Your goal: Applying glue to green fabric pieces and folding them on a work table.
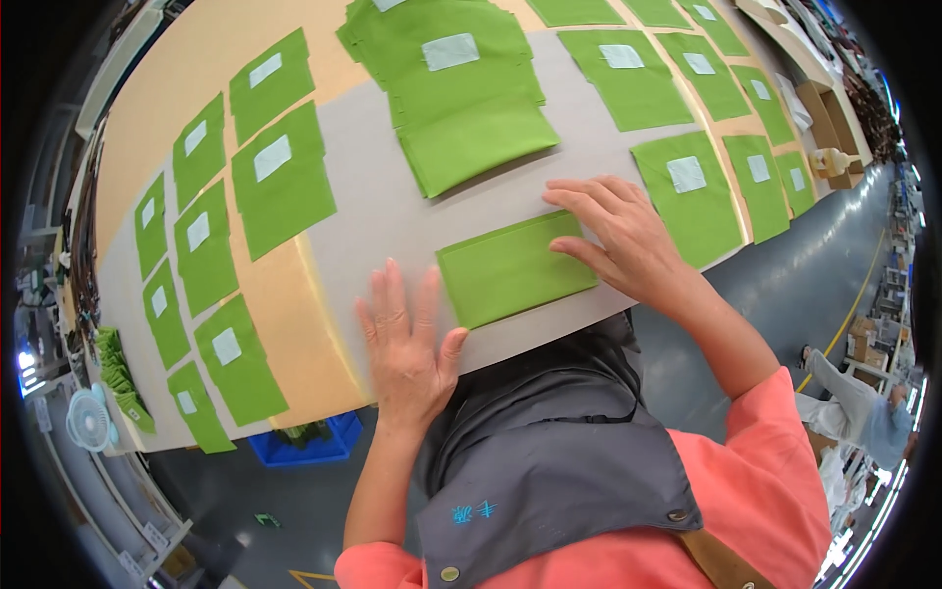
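A folded green fabric piece [505, 275] lies flat on the table near its front edge, with no white patch showing on its upper face. My right hand [633, 240] rests at its right end, the thumb over the fabric and the fingers stretched out past its far edge. Beside the left end, my left hand [404, 344] is spread, palm down and slightly blurred. Just beyond the folded piece is an overlapping pile of green fabric pieces [466, 113], its front piece folded over and a white patch visible farther back.
Green pieces with white patches lie in rows at the left [282, 177] and right [687, 201] of the table [304, 339]. A blue crate [306, 442] stands below the left edge, near a small fan [88, 417]. An open cardboard box [829, 123] sits far right.
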`<state>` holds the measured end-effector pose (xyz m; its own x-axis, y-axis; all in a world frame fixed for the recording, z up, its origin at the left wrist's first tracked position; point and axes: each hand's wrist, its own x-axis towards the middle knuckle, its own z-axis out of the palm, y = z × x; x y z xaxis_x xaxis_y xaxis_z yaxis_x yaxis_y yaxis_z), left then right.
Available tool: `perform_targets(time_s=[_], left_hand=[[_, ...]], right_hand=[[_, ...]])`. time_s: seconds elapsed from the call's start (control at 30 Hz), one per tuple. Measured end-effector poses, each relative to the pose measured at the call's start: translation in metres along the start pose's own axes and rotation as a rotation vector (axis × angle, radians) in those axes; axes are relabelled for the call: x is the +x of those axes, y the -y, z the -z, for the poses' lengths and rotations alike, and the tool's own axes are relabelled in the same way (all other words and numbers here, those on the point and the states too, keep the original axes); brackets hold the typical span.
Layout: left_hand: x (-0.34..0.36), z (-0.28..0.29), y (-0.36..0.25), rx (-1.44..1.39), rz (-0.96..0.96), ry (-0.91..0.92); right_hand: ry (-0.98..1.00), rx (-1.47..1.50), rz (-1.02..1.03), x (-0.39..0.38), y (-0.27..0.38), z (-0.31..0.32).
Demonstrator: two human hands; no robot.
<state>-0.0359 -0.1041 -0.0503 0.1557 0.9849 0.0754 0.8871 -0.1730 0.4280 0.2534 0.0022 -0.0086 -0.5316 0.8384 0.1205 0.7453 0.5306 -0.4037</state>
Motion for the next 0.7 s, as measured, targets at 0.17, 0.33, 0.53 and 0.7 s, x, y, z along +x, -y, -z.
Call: perform_targets(time_s=[0.17,0.33,0.53,0.7], left_hand=[[0.006,0.004,-0.008,0.125,-0.089,0.079],[0.004,0.006,-0.005,0.046,-0.087,0.046],[-0.001,0.002,0.001,-0.151,-0.039,-0.107],[-0.003,0.003,0.003,-0.112,0.011,-0.085]], right_hand=[[0.099,0.059,0.040,0.029,0.004,-0.005],[0.396,0.101,-0.110,0.050,-0.001,0.008],[0.284,0.566,-0.155,0.055,-0.002,0.022],[0.208,0.623,-0.082,0.133,-0.049,0.036]])
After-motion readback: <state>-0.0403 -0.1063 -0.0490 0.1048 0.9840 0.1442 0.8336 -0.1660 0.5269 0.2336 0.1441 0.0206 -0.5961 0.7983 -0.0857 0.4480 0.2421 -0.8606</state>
